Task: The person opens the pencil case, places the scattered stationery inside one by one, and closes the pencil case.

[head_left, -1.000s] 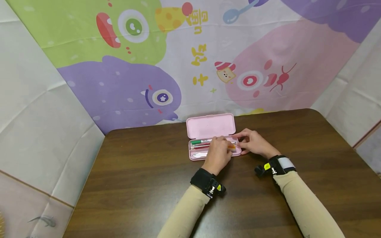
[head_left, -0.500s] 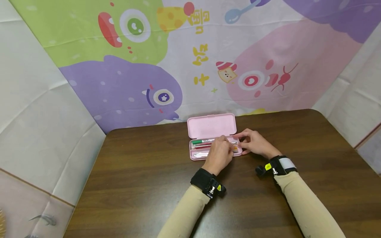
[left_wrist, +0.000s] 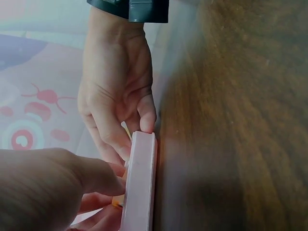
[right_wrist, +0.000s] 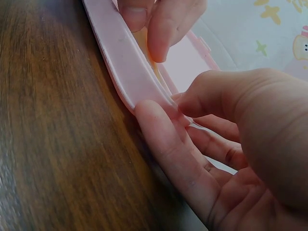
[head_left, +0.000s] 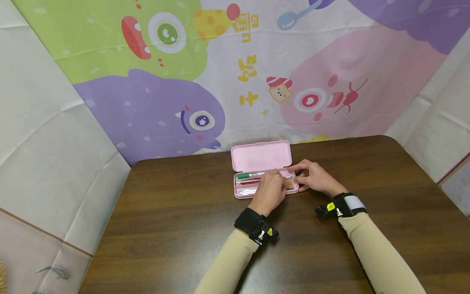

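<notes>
A pink pencil case (head_left: 261, 157) lies open near the table's back edge, its lid tipped back. My left hand (head_left: 269, 188) reaches over its tray, fingers curled down inside. Thumb and fingers close around a small orange-yellow object (left_wrist: 118, 199) just behind the case wall, its kind mostly hidden. At the case's right end my right hand (head_left: 315, 177) grips the corner, thumb at the rim and a finger along the outer wall. Left of my left hand, a green-capped marker (head_left: 243, 176), red pencil-like sticks (head_left: 246, 183) and a white flat piece (head_left: 247, 191) lie in the tray.
The brown wooden table (head_left: 176, 220) extends around the case. A cartoon-printed cloth (head_left: 235, 81) hangs right behind the table's back edge. Black straps with small cameras sit on both wrists.
My left hand has shifted slightly right over the tray, and less of the orange-yellow object shows beside it. My right hand keeps its place at the case's end.
</notes>
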The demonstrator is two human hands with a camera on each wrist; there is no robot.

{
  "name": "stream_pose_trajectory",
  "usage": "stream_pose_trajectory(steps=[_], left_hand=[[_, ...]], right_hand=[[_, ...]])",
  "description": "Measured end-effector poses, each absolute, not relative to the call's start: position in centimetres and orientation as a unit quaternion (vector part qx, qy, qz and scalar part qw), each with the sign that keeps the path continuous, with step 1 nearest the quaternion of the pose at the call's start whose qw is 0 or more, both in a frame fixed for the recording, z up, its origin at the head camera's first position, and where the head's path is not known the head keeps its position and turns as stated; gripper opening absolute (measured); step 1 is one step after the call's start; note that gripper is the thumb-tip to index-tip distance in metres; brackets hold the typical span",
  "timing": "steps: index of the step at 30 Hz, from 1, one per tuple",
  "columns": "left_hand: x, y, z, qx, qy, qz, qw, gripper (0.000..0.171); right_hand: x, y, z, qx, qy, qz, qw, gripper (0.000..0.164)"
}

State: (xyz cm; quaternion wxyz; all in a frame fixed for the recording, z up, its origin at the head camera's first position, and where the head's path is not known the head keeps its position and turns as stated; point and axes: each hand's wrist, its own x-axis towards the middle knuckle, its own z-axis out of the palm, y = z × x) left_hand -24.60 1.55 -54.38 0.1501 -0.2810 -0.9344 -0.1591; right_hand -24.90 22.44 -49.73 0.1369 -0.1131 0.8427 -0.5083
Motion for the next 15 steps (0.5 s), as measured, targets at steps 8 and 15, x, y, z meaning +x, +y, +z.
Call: stream_pose_trajectory(steps=[8,15], left_hand=[[-24.98,1.33,-54.67,-0.302,-0.929,-0.145,0.159,0.011],[-25.07,1.2,-54.55,-0.308,-0.931,-0.144,0.135,0.012]], right_hand=[[-24.75,22.47,-49.49,-0.118,0.836,-0.517,0.141,0.045],[-24.71,22.42,-49.53,-0.117,0.835,-0.518,0.143,0.045]])
